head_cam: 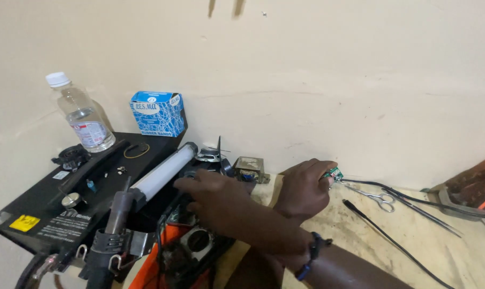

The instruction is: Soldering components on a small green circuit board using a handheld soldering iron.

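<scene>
Arms crossed at the forearms, as I read it. The hand (306, 184) on the right of the view carries a dark wristband (311, 254) on its forearm; I take it as the left hand. Its fingers are pinched on a small green circuit board (333, 173), held just above the worn beige tabletop (467, 251) near the wall-side edge.

The other hand (207, 190), taken as the right, lies flat with fingers stretched out and loose over a jumble of dark parts beside a white tube lamp with black end caps (164, 171). Whether it grips anything beneath, I cannot tell.

Steel scissors (379, 197) lie on the tabletop just beside the board, with thin black wires (392, 241) trailing toward the right edge.

At the left end sits a black flat-topped box (44, 214), carrying a clear plastic bottle with white cap (81, 115) and a blue patterned carton (158, 113) at its far edge against the wall.
</scene>
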